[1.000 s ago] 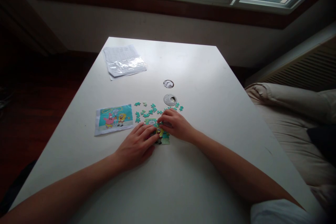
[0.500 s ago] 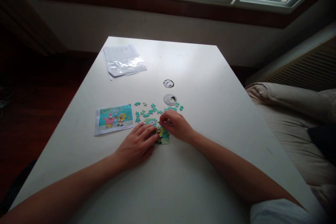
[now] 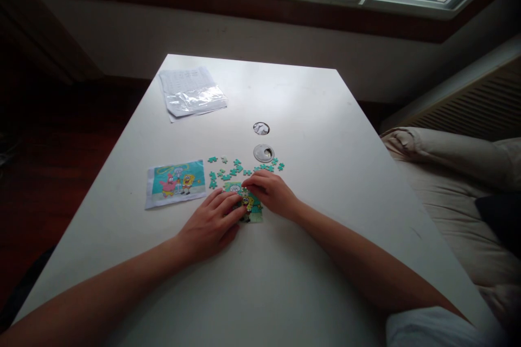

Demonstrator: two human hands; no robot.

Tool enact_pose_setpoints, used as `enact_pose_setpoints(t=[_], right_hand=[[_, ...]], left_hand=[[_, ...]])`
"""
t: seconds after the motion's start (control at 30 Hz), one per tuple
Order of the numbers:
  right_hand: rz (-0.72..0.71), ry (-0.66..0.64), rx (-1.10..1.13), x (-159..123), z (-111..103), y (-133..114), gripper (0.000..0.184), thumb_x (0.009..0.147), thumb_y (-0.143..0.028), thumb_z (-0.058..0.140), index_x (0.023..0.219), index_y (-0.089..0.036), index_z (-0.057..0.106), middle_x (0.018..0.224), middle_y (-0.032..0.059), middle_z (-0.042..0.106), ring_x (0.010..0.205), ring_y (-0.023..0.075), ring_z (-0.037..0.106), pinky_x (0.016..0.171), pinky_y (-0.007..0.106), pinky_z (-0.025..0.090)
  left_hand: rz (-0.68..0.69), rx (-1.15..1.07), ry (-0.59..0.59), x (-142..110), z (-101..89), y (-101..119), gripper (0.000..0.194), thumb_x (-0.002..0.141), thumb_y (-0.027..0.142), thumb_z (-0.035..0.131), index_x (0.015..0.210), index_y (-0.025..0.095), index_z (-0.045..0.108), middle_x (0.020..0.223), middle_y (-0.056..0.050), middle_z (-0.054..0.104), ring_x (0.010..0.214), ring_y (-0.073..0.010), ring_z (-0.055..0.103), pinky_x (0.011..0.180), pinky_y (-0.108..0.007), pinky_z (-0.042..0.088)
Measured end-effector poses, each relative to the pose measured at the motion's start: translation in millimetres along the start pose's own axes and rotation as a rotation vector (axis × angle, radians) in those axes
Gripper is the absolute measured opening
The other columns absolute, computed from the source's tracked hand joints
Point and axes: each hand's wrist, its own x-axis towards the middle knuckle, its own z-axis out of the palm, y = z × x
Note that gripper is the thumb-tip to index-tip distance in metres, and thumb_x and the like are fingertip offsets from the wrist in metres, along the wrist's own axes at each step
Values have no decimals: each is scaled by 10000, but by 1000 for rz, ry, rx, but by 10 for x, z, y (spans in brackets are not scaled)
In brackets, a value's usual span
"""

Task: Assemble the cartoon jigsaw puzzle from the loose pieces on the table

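Observation:
A partly joined jigsaw puzzle [image 3: 255,214] with cartoon figures lies on the white table. My left hand [image 3: 211,223] rests flat across its left side, fingers stretched out and covering part of the picture. At the puzzle's upper right, my right hand [image 3: 273,191] pinches a small puzzle piece [image 3: 245,188] between thumb and forefinger, mostly hidden by the fingertips. Loose turquoise puzzle pieces [image 3: 226,177] are scattered just beyond both hands. Left of them lies a reference picture [image 3: 177,183] showing the cartoon figures, on a white-edged sheet.
Papers in a clear plastic sleeve [image 3: 194,95] lie at the table's far left. Two round holes sit mid-table, one with a grey grommet [image 3: 260,153], the other with white stuff inside [image 3: 261,128]. A beige padded seat [image 3: 431,190] stands to the right.
My right hand has shifted slightly left, bringing its pinched fingertips over the puzzle's upper edge. The left hand stays in place on the puzzle.

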Motion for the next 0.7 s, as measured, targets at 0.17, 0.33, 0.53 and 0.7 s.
enact_pose_setpoints(t=[0.17,0.33,0.53,0.7], right_hand=[[33,3,13,5,-7,-9,189,938,-101,564,995,-215,703,896,35,674,881,176,595,814,303,450],[57,18,-3,13,15,-19,166,861,-57,607,905,-208,661,823,12,621,805,163,545,746,280,417],[70,36,-42,25,53,-36,125,865,-82,634,842,-205,645,801,9,596,809,160,535,758,279,401],[54,-8,10,32,20,-25,114,867,-92,645,848,-203,663,774,-2,607,796,154,537,754,274,405]], left_hand=[[-5,-1,-10,-7,9,-8,364,988,229,495,1343,206,573,1407,-129,561,1344,-283,490,1219,-556,300],[0,-3,0,4,-4,5,368,978,221,506,1337,200,579,1396,-133,569,1332,-286,501,1211,-555,317],[4,-10,28,22,-26,16,364,966,214,519,1323,206,590,1373,-133,589,1318,-282,520,1200,-553,341],[1,-3,24,18,-24,17,353,974,220,511,1317,203,593,1384,-134,582,1321,-282,516,1202,-551,334]])
